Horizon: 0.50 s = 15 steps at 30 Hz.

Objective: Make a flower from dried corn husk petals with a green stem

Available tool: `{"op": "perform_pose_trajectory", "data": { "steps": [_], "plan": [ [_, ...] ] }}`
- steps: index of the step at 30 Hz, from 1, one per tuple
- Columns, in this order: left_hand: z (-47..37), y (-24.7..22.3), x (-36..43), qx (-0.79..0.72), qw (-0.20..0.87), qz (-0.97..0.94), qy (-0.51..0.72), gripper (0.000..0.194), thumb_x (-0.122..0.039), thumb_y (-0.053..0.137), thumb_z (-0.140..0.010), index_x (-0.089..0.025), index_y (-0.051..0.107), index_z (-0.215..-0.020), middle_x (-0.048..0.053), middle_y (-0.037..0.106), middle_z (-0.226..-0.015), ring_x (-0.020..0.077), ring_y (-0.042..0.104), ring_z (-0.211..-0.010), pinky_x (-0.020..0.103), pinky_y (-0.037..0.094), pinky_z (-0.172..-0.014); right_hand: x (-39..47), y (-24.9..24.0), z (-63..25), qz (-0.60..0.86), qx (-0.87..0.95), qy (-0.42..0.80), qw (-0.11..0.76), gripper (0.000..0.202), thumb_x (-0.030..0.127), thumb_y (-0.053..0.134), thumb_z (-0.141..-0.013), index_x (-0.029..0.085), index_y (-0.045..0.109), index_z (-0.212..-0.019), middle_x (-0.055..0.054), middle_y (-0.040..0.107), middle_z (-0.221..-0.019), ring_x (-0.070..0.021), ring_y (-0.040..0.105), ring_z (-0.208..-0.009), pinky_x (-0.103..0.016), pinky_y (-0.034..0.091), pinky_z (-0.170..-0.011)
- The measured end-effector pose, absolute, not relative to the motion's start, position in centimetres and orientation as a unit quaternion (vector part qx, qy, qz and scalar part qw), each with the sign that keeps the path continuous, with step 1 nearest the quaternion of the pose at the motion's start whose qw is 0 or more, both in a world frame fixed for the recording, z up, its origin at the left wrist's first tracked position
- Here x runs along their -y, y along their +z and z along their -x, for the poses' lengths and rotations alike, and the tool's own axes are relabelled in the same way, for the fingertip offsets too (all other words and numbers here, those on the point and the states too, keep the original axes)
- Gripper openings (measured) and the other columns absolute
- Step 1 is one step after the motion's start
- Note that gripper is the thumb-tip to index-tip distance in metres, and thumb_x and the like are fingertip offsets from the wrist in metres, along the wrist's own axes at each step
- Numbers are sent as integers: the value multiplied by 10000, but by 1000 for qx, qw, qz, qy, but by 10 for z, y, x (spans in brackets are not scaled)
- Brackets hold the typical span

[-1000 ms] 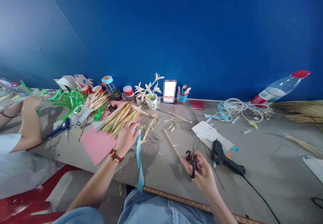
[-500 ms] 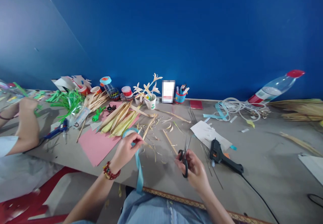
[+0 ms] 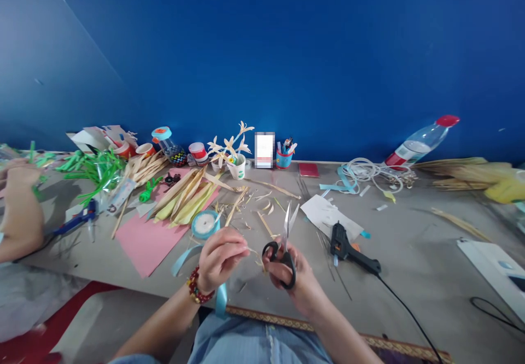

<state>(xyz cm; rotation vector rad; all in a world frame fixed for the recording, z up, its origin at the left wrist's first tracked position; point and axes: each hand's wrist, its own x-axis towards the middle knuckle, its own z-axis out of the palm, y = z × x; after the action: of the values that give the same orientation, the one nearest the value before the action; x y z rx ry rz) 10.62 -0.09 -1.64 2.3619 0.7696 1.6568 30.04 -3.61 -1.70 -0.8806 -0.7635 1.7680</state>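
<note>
My right hand (image 3: 293,276) is closed on black-handled scissors (image 3: 284,243), whose blades point away from me and stand slightly apart. Just left of it, my left hand (image 3: 223,257) is pinched, and a thin pale strip (image 3: 256,253) sticks out from its fingertips toward the scissors. Behind my left hand lies a roll of light blue ribbon (image 3: 205,224). Loose ribbon (image 3: 221,298) hangs below that hand toward the table edge. Pale dried scraps (image 3: 266,224) are scattered past the scissors.
A black glue gun (image 3: 353,250) with a cord lies at right. Pink paper (image 3: 151,243) and husks (image 3: 184,200) lie at left. Flowers in a white cup (image 3: 237,168) and a tilted bottle (image 3: 418,145) stand by the wall. Another person's arm (image 3: 22,205) is far left.
My hands have come closer together. The ribbon roll, partly hidden before by my left hand, now shows fully. The scissors have turned and their blades show more clearly. The view has shifted slightly right.
</note>
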Motion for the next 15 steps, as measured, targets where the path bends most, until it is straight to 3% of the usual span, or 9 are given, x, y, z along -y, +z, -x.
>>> {"op": "perform_pose_trajectory", "data": {
  "steps": [9,12,15],
  "plan": [
    [-110,-35,-1,-240,185,-767,566,259,-70,645,-847,-229,679,-1049,59,709,-905,205,682,-843,355,577,-744,40,-15,-298,392,347,696,491,330,317,839,-639,203,571,-796,24,612,-694,-77,441,-491,-175,340,-416],
    [-115,-32,0,-282,330,-703,562,186,-237,613,-909,-222,655,-1089,75,687,-960,200,666,-825,345,554,-742,38,-20,-303,420,429,613,514,273,296,808,-663,208,578,-779,23,593,-686,-98,473,-530,-202,390,-474],
    [-121,-24,2,-313,538,-591,514,423,-509,413,-971,-165,628,-1089,105,648,-953,200,635,-786,355,532,-740,37,-26,-310,447,531,508,510,169,240,729,-735,211,579,-809,13,601,-717,-108,494,-537,-230,415,-513]
  ]
}}
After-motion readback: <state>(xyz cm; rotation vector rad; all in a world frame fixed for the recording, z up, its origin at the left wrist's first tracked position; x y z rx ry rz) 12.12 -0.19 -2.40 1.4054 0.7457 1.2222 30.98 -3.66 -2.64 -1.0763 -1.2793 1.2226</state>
